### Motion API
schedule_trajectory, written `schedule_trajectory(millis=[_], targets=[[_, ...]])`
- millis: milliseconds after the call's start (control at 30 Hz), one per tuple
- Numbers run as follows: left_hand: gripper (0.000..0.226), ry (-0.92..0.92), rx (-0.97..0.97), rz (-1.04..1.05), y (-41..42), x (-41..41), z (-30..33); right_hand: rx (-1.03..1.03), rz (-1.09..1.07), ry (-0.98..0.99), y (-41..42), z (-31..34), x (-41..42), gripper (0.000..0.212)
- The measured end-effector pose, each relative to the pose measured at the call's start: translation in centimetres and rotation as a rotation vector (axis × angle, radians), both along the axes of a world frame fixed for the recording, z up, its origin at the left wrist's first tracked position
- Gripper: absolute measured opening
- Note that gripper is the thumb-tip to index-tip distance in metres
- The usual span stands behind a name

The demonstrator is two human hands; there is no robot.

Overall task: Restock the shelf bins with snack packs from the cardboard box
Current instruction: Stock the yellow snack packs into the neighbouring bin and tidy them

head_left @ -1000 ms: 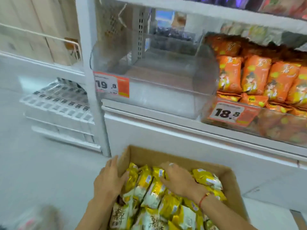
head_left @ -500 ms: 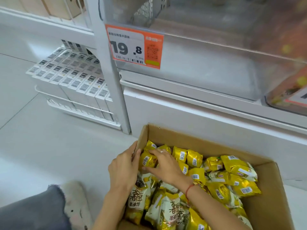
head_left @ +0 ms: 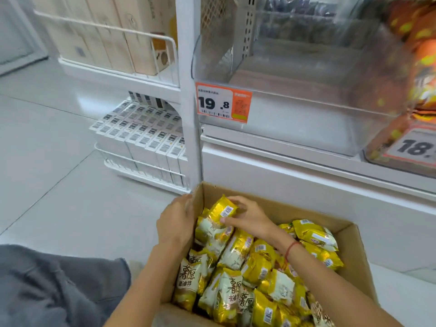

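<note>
An open cardboard box [head_left: 283,210] stands on the floor below the shelf, filled with several yellow-and-white snack packs [head_left: 236,251]. My right hand [head_left: 250,215] pinches one yellow snack pack [head_left: 220,210] at the box's far left corner, thumb under it and fingers over its top. My left hand [head_left: 175,223] lies flat against the left side of the same cluster of packs, just inside the box's left wall. Above the box, a clear shelf bin [head_left: 295,90] with a 19.8 price tag [head_left: 223,103] holds nothing.
The bin to the right [head_left: 422,67] is full of orange snack packs and carries an 18-something tag. Left of the white shelf post [head_left: 188,90] are wire racks of white boxes [head_left: 146,138]. My grey trouser leg [head_left: 54,286] is at the lower left on the pale floor.
My right hand has taken one yellow pack at the far left corner and tipped it up. My left hand stays against the packs' left side. The view has tilted up toward the bin.
</note>
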State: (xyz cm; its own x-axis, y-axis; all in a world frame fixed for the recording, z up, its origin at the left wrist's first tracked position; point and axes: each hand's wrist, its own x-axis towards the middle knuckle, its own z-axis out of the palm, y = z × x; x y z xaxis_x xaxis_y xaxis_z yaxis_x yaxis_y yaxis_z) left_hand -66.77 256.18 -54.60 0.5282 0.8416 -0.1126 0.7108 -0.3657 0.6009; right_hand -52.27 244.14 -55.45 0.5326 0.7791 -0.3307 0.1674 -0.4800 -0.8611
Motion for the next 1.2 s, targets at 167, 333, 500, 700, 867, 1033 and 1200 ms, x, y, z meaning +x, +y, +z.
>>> schedule_trajectory(millis=[167,333,500,700,867,1033,1200], targets=[[0.053,-0.188,-0.133,-0.326,-2.6,1.5,4.3,0.113,-0.306,0.207,-1.5,4.5,-0.3,0.037],[0.060,-0.238,0.274,-0.336,-4.3,1.4,4.7,0.106,-0.295,0.277,-1.9,7.6,-0.9,0.045],[0.038,-0.495,-0.473,-0.038,-3.7,1.0,2.2,-0.182,0.017,-0.069,-4.5,4.8,1.0,0.033],[0.022,-0.654,-1.190,0.053,-3.4,1.2,0.8,-0.665,0.582,-0.839,-8.4,-4.8,-1.8,0.081],[0.052,-0.714,-1.222,0.146,-2.7,0.3,0.9,-0.515,0.386,-0.471,-8.1,-3.0,0.0,0.058],[0.054,-0.685,-1.172,0.122,-3.3,-0.5,2.1,-0.210,-0.008,0.152,-8.0,4.7,1.8,0.042],[0.011,-0.675,-1.048,0.034,-4.5,1.2,5.6,0.042,-0.260,0.245,-6.5,11.2,2.0,0.030]])
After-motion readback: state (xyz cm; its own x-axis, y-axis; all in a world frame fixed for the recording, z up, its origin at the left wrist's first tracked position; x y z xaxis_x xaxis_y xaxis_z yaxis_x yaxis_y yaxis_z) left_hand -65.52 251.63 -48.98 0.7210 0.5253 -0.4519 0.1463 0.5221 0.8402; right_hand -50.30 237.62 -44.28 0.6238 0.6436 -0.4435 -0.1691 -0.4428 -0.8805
